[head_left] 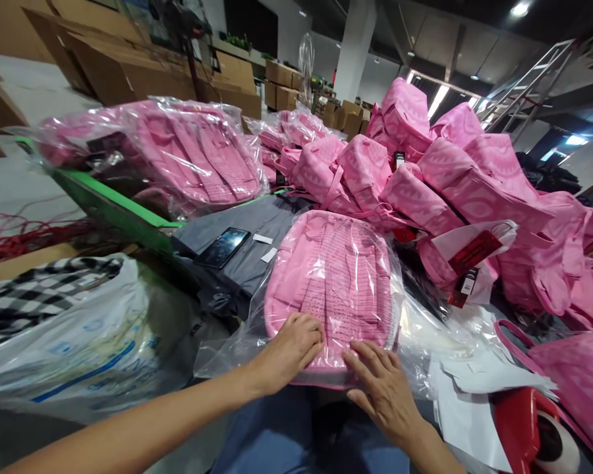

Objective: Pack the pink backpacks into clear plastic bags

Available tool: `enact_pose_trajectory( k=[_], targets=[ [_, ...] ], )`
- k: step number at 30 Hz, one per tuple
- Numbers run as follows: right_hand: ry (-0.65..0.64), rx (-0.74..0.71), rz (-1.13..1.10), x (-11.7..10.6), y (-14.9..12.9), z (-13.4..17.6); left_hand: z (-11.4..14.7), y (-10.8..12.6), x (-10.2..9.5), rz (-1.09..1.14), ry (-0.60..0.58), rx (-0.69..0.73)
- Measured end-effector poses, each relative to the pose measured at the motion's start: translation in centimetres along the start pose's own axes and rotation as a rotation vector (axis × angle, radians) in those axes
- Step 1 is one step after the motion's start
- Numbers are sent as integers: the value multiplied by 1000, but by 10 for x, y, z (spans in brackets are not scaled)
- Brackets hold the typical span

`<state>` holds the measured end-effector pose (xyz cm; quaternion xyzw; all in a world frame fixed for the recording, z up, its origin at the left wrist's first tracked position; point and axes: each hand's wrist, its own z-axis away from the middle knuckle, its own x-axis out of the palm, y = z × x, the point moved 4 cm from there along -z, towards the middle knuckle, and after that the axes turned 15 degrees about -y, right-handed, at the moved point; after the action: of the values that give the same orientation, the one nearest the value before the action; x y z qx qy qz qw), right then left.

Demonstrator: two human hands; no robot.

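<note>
A pink backpack (333, 276) lies in front of me inside a clear plastic bag (257, 329), straps facing up. My left hand (294, 345) rests on its lower left part with fingers curled together against the plastic. On the lower right edge lies my right hand (383, 382), fingers apart and stretched over the plastic. Both hands touch the wrapped backpack, whose bottom edge reaches over my lap. Above and left of it are a dark phone (225, 247) and two small white labels (263, 239) on grey cloth (192, 227).
Bagged pink backpacks (197, 151) lie at the back left over a green-edged board (113, 201). Unbagged ones (474, 178) are heaped at the right. White papers (469, 408) and a red tape dispenser (518, 421) sit at lower right. A white plastic sack (93, 342) stands left.
</note>
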<state>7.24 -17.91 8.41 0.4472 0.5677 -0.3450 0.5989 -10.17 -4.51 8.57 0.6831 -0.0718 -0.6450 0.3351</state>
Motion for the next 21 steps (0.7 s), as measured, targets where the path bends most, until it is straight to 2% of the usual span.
enact_pose_trajectory(
  k=[4,8,10,12,17,19,21],
  targets=[
    [21,-14,22,13,7,-3,26,4,-2,-279,115,54],
    [100,-104,92,20,14,6,63,-15,-8,-400,216,-16],
    [116,-148,112,24,16,8,75,-29,-14,-340,246,-72],
    [130,-165,125,26,16,5,80,-40,-21,-236,222,-112],
    [149,-135,72,12,7,0,68,-54,-29,-16,108,-154],
    [147,-73,-60,3,12,18,64,-56,-30,40,97,-166],
    [191,95,-241,-1,33,56,60,-55,-31,73,89,-165]
  ],
)
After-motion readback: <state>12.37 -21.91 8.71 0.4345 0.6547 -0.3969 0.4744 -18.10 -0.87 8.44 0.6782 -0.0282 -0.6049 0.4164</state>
